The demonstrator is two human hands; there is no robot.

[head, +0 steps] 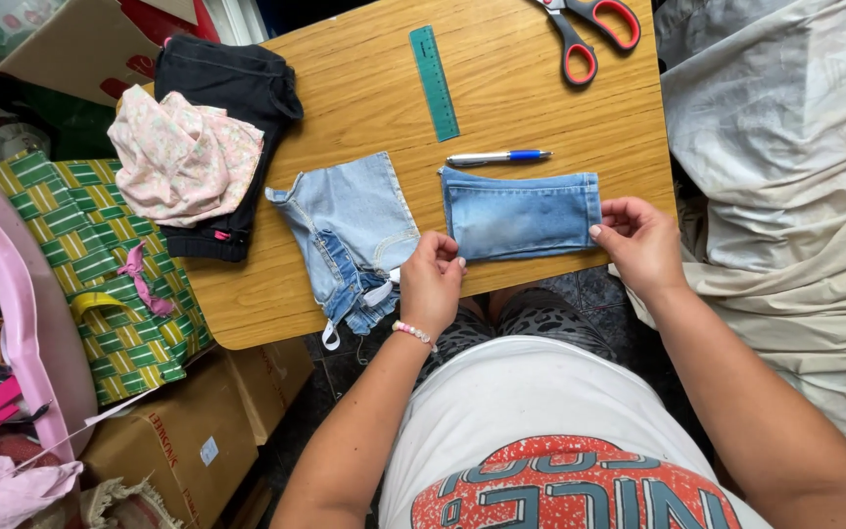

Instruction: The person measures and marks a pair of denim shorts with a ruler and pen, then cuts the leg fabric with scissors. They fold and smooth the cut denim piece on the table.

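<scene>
denim rectangle (pixel 521 214) lies flat on the wooden table (pixel 364 88), both hands pinching its ends: left (pixel 430 279), right (pixel 641 240).

Both forearms reach forward from the body, bare, elbows bent and spread apart. The left hand (pixel 431 279) is seen from the back, knuckles up, its fingers (pixel 446 253) curled down and pinched shut at the near left corner of the denim piece (pixel 521 214). A beaded bracelet circles that wrist. The right hand (pixel 641 243) lies at the denim piece's right end, thumb on top and fingers tucked beneath, gripping the edge.
</scene>
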